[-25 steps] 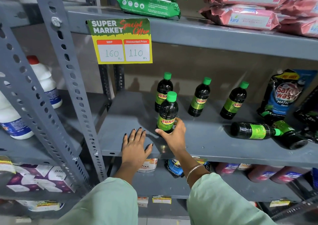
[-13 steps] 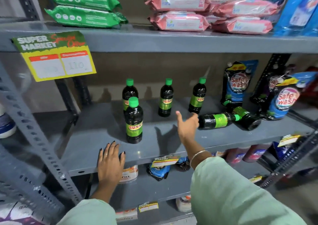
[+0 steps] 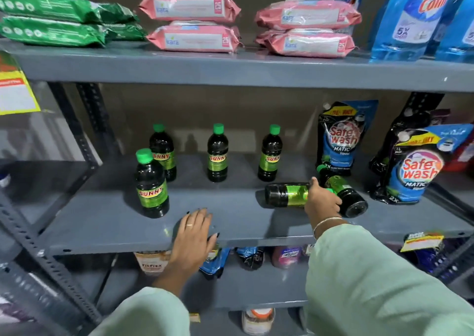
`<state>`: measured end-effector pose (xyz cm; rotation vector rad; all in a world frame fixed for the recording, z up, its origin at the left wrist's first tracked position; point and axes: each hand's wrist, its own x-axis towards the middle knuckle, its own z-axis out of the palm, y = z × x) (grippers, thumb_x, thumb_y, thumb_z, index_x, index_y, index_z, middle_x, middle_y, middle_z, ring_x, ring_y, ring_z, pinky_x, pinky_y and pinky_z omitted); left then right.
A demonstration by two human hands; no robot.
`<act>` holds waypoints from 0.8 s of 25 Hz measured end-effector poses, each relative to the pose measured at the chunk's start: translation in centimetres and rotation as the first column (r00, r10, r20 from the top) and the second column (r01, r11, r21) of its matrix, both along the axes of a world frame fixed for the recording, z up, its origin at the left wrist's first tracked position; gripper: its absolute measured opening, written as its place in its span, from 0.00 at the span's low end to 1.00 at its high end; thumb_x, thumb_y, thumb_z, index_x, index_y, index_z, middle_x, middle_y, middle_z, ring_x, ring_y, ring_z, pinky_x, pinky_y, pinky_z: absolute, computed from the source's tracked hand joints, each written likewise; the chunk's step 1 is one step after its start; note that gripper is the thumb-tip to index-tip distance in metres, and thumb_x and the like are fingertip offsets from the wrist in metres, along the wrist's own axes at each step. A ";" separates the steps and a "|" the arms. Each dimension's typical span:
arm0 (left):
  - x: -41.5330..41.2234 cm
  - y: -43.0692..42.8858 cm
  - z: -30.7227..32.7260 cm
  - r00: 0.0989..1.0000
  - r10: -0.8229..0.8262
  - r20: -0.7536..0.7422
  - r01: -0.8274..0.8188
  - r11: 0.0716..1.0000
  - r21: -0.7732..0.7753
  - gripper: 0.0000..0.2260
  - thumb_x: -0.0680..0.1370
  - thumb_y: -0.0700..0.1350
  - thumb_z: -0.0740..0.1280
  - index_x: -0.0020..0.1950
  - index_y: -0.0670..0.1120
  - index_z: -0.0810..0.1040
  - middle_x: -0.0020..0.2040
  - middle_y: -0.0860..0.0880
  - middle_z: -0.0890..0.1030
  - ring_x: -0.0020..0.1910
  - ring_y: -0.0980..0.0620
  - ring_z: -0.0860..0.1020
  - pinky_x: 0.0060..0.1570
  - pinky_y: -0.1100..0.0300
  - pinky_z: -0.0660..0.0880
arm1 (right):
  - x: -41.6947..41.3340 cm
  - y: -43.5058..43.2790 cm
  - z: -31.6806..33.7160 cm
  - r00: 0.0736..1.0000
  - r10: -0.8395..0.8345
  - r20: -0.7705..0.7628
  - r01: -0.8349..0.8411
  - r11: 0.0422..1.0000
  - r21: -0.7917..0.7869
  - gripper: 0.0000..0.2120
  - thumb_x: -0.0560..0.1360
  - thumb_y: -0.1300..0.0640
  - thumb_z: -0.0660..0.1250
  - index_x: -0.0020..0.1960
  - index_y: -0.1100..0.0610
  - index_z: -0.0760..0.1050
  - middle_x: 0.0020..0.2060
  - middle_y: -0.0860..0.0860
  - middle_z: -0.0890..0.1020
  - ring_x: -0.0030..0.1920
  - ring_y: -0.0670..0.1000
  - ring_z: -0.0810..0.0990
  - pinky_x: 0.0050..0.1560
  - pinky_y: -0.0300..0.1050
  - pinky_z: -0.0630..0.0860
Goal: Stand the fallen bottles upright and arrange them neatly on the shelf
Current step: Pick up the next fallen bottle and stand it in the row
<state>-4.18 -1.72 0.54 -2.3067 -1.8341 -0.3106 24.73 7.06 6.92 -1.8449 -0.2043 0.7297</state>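
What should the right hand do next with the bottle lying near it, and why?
Probably close the right hand around the lying bottle and tip it upright. The hand is at its neck end, but a firm grip is not clear. Four bottles stand already; this one and a second fallen bottle behind the hand lie on the shelf. The left hand rests on the shelf edge.

Head view, near, facing forward-down at shelf (image 3: 238, 222)

Four upright bottles (image 3: 217, 153), two fallen bottles (image 3: 284, 195)
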 end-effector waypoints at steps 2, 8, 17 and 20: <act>1.6 0.8 -0.3 1.000 -0.001 -0.013 -0.001 0.994 -0.106 0.24 0.79 0.56 0.54 0.70 0.42 0.64 0.71 0.42 0.68 0.70 0.45 0.66 0.70 0.49 0.60 | 1.8 0.0 -1.0 0.989 0.138 -0.055 -0.134 0.989 0.070 0.36 0.72 0.41 0.66 0.70 0.63 0.61 0.68 0.60 0.70 0.68 0.60 0.70 0.66 0.53 0.69; 2.3 2.1 -1.8 0.996 0.087 -0.028 -0.091 0.963 -0.252 0.27 0.78 0.61 0.46 0.75 0.52 0.50 0.78 0.51 0.52 0.76 0.45 0.49 0.74 0.45 0.49 | 2.5 1.5 -0.8 0.965 0.174 -0.197 -0.144 0.976 0.161 0.28 0.77 0.57 0.63 0.75 0.54 0.57 0.65 0.59 0.74 0.65 0.59 0.74 0.53 0.46 0.74; 2.4 2.5 -3.3 0.992 0.124 0.003 -0.121 0.970 -0.213 0.27 0.78 0.62 0.45 0.75 0.54 0.49 0.77 0.51 0.53 0.76 0.45 0.49 0.73 0.43 0.46 | 2.1 2.5 -0.7 0.938 0.335 -0.088 -0.321 0.936 0.142 0.26 0.72 0.52 0.68 0.65 0.64 0.69 0.65 0.62 0.75 0.62 0.59 0.76 0.65 0.55 0.73; 2.2 2.6 -3.6 0.993 0.118 0.017 -0.112 0.972 -0.206 0.27 0.77 0.62 0.44 0.74 0.54 0.50 0.77 0.51 0.54 0.76 0.45 0.49 0.73 0.42 0.46 | 0.5 3.8 1.6 0.952 0.303 0.033 -0.304 0.952 0.034 0.37 0.66 0.52 0.76 0.67 0.66 0.64 0.65 0.62 0.73 0.64 0.60 0.73 0.65 0.58 0.71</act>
